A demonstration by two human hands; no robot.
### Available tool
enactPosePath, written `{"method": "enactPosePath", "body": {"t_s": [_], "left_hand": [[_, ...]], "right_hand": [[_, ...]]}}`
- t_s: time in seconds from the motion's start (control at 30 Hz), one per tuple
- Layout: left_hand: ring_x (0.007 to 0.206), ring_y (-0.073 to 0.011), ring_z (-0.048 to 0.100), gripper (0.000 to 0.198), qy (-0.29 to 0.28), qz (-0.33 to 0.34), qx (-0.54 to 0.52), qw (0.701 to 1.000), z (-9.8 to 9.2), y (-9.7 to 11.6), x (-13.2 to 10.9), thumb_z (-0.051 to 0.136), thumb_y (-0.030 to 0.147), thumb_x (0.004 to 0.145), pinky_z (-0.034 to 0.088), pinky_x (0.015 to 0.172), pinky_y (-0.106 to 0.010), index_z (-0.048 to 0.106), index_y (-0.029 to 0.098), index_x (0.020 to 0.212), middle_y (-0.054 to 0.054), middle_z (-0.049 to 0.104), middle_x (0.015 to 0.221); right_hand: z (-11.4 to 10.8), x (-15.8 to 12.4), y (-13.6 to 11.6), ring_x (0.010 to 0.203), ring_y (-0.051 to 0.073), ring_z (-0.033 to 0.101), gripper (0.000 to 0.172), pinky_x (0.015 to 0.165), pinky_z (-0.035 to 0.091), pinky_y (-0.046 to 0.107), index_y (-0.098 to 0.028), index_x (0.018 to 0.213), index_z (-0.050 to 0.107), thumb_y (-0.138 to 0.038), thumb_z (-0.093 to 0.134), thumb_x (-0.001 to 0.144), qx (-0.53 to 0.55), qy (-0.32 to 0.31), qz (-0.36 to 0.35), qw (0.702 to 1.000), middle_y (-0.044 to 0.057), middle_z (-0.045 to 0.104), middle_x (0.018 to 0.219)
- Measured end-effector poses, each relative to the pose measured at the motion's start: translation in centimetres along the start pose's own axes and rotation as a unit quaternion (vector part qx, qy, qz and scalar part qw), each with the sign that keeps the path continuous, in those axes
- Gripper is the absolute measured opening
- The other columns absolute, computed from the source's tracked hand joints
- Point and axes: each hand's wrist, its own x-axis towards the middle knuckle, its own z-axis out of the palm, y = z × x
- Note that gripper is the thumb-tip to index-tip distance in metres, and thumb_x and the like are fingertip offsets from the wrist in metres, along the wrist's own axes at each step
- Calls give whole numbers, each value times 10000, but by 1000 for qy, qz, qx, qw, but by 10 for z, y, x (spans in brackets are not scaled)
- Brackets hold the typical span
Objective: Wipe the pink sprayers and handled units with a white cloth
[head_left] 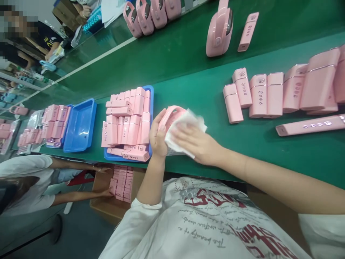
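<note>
My left hand (159,138) is closed around a pink device with a loop handle (174,111), held over the near edge of the green table. With my right hand (195,142) I press a white cloth (201,124) against its front. The fingers lie over the cloth and are slightly blurred. Most of the device's face is hidden under the cloth. Just left of my left hand, a blue tray (151,104) holds many pink box-shaped pieces (133,129). Right of my right hand stand more pink pieces (258,95), some with shiny oval buttons.
A belt (172,57) beyond the table carries pink handled devices (219,32) and a pink bar (248,31). Another blue tray (79,126) is at left. At lower left, a person (29,183) reaches into a carton (107,208) of pink pieces. Other people work across the line.
</note>
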Motion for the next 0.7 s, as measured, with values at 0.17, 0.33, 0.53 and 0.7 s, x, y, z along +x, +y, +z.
{"method": "enactPosePath", "body": {"t_s": [0.17, 0.33, 0.53, 0.7], "left_hand": [[1157, -230, 586, 347, 39, -25, -5, 999, -2, -1, 4, 514, 386, 864, 445, 1031, -392, 595, 237, 1166, -47, 646, 1185], [1165, -212, 586, 328, 12, -37, -23, 999, -5, -5, 9, 451, 378, 887, 419, 1058, -399, 577, 259, 1166, -37, 663, 1155], [1223, -264, 544, 439, 18, -43, 43, 998, -11, -12, 10, 447, 531, 848, 425, 1058, -458, 525, 268, 1191, -29, 661, 1165], [1175, -283, 579, 433, -6, -27, 35, 999, -10, -12, 2, 460, 550, 839, 430, 1049, -491, 562, 298, 1176, -2, 669, 1143]], "right_hand": [[-2, 6, 3, 1389, 188, 298, 423, 1152, 311, 355, -71, 1337, 483, -202, 400, 944, -65, 32, 32, 997, 138, 427, 1421], [6, 3, 5, 1414, 176, 242, 420, 1184, 223, 414, -235, 1361, 471, -197, 389, 951, -76, -3, -34, 997, 23, 448, 1425], [-3, -1, 17, 1338, 248, 407, 518, 1110, 347, 453, -158, 1372, 459, -439, 280, 976, 101, 49, 242, 964, 95, 558, 1330], [-17, -3, 12, 1229, 258, 517, 591, 1055, 399, 428, -160, 1290, 544, -572, 311, 936, 216, 55, 323, 920, 79, 628, 1210]]}}
